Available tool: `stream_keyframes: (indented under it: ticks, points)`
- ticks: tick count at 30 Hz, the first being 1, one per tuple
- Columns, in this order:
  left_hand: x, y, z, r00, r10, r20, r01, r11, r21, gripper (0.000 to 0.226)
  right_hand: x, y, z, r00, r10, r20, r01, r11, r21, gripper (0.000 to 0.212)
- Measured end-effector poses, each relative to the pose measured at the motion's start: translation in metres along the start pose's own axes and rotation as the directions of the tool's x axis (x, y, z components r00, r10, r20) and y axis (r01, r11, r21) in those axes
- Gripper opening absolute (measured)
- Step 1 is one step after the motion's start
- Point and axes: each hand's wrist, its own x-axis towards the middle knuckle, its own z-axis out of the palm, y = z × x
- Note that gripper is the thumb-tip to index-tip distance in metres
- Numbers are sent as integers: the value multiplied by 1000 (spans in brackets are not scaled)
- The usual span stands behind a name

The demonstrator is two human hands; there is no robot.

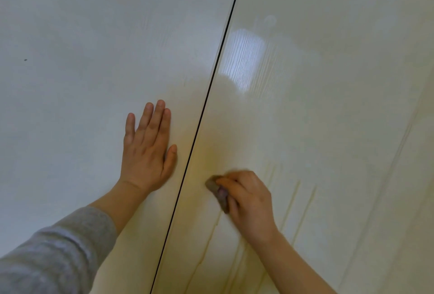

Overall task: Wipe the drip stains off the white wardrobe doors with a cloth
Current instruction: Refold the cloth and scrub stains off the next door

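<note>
Two glossy white wardrobe doors fill the view, the left door (82, 58) and the right door (328, 82), split by a thin dark gap (211, 87). My left hand (146, 150) lies flat with straight fingers on the left door, just beside the gap. My right hand (246, 199) grips a small grey-brown cloth (217, 190) and presses it against the right door close to the gap; the hand is motion-blurred. Yellowish drip stains (303, 213) run down the right door to the right of the hand and below it.
A small dark speck (25, 60) marks the left door at the far left. A bright window reflection (244, 58) shines on the right door above my hands. My grey sleeve (51, 253) covers the left forearm.
</note>
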Motion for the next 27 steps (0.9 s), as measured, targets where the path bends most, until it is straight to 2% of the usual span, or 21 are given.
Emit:
stream_keyframes:
  ticks: [2, 4, 6, 8, 10, 13, 15, 17, 19, 21, 24, 27]
  points:
    - [0, 2, -1, 1000, -3, 11, 3, 1000, 3, 71, 10, 8, -16, 1000, 13, -6, -13, 1000, -17, 37]
    - [0, 7, -4, 1000, -13, 11, 13, 1000, 7, 70, 36, 28, -38, 984, 117, -132, -129, 988, -82, 20]
    - [-1, 15, -10, 999, -48, -20, 48, 999, -19, 69, 67, 51, -57, 925, 259, -277, -298, 948, -109, 20]
    - [1, 29, -17, 995, -82, -61, 77, 994, -80, 68, 83, 67, -64, 883, 323, -340, -373, 923, -92, 19]
    - [4, 43, -20, 992, -85, -89, 71, 987, -146, 68, 74, 71, -55, 902, 291, -318, -333, 939, -86, 21]
    - [2, 55, -10, 993, -74, -88, 57, 982, -182, 69, 23, 59, -32, 960, 188, -205, -204, 977, -57, 23]
    - [-1, 55, 0, 995, -67, -76, 54, 986, -158, 70, -17, 43, -23, 984, 153, -90, -156, 988, -23, 19]
    - [-5, 51, 8, 996, -43, -81, 34, 993, -110, 71, -47, 29, -20, 990, 140, 1, -140, 990, -8, 27]
    - [-6, 49, 13, 995, -11, -102, 3, 997, -77, 73, -52, 28, -28, 988, 150, 21, -149, 988, -30, 24]
    - [-6, 48, 14, 993, -5, -119, -3, 998, -68, 74, -32, 36, -44, 979, 189, -83, -193, 980, -51, 23]
    - [-7, 47, 15, 992, 5, -122, -13, 998, -67, 76, 21, 63, -75, 909, 209, -360, -265, 958, -113, 18]
    - [-6, 48, 17, 992, 8, -124, -15, 998, -60, 77, 57, 93, -88, 843, 317, -434, -399, 910, -110, 15]
